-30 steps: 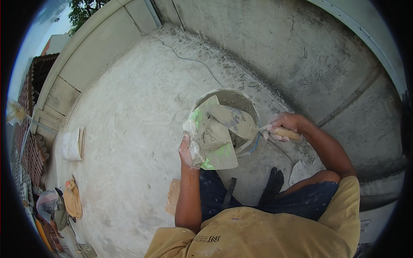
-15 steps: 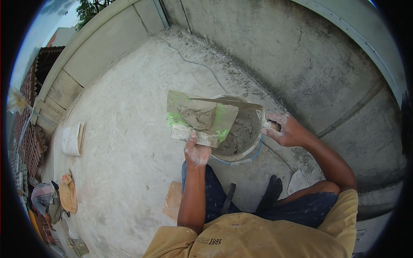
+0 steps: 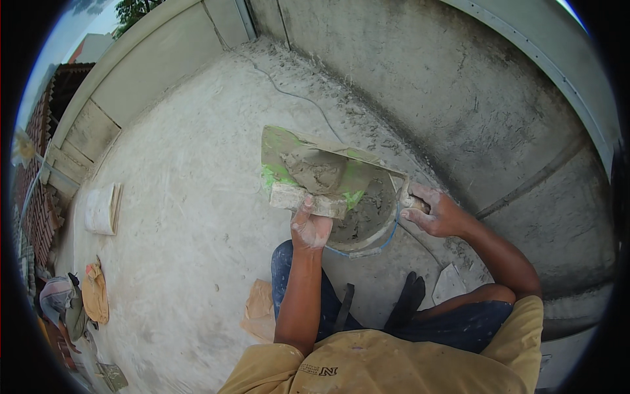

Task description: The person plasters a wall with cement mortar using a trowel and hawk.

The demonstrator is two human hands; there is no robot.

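Observation:
My left hand point(image 3: 311, 228) grips a mortar board point(image 3: 279, 172) with green patches by a pale block along its near edge, the thumb lying over the block. A mound of wet grey mortar point(image 3: 315, 169) sits on the board. In my right hand point(image 3: 438, 211), fingers are wrapped round the handle of a trowel point(image 3: 377, 160), whose long blade lies along the board's far side, seen nearly edge-on. Below the board stands a bucket point(image 3: 369, 248) with a blue wire handle, holding more mortar; the board hides part of it.
Concrete walls point(image 3: 420, 72) meet in the far corner, with crumbled debris along the right wall's foot. A thin cable point(image 3: 295, 95) crosses the floor. A brown paper bag point(image 3: 260, 308) lies by my left knee. At far left are a pale folded sack point(image 3: 102, 209) and another person point(image 3: 59, 299).
The board has shifted slightly right and up with my left hand. The trowel blade now slants more, its handle end lower, and my right hand has dropped a little.

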